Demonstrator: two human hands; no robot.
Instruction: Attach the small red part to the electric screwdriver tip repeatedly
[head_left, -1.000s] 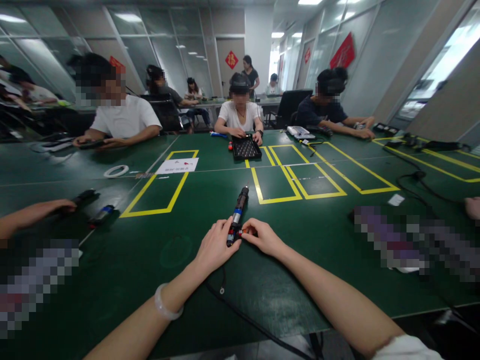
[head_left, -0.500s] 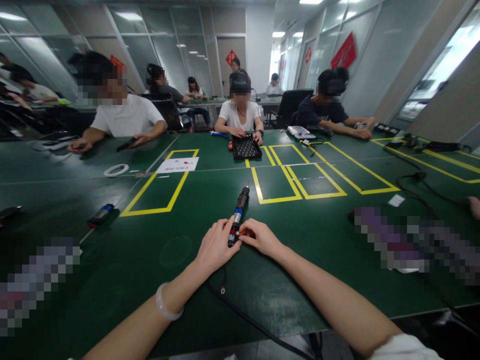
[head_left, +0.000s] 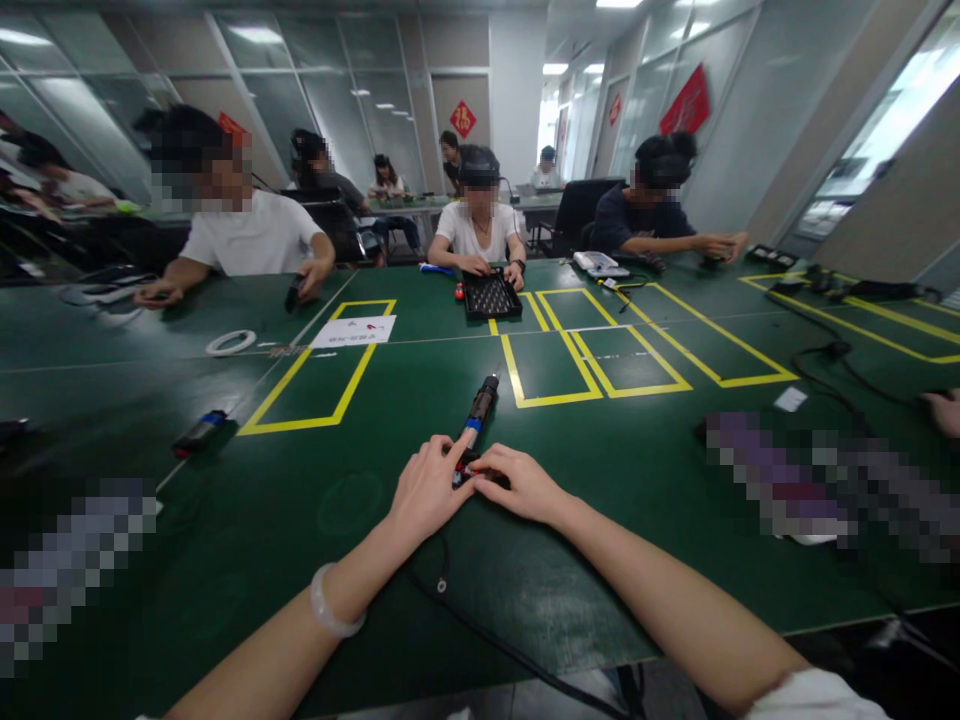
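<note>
"Black and blue, how is the tool [head_left: 481,402] laid?"
"Lengthwise on the green table [head_left: 285,540], tip pointed away; its near end is gripped by the left hand [head_left: 426,485] and met by the right hand [head_left: 527,484], whose pinch is too hidden to be read."
"What is seen around?"
"Yellow tape [head_left: 559,399] beside it; nearer, a black cable [head_left: 495,643]."

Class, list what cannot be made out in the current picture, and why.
- Lower end of the dark tool: head view, partly covered by the left hand and right hand.
- Whatever the right fingertips pinch, if anything: head view, hidden by fingers.
- Writing on the white sheet: head view, too small.
- Contents of the black tray: head view, too small.
- Dark object: head view, cut by left edge.
</note>
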